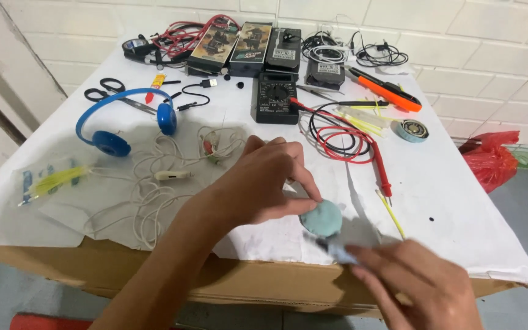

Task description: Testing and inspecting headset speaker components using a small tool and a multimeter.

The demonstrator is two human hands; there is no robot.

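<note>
- The left hand [258,183] reaches over the table [447,201]. Its fingers curl down, and the thumb and fingertips pinch the top edge of a round teal pad [322,218].
- The teal pad sits near the front edge of the table, at about 5 o'clock from the black meter [277,96].
- The right hand [426,284] is at 4 o'clock from the pad. Its fingers are closed on a small light blue piece [341,253] that touches the pad's lower edge. The piece is blurry.
- White earphone wires [154,195] lie at 9 o'clock from the left hand.
- Blue headphones [123,122] are at 10 o'clock.
- Red and black wires [343,137] curl at 1 o'clock.
</note>
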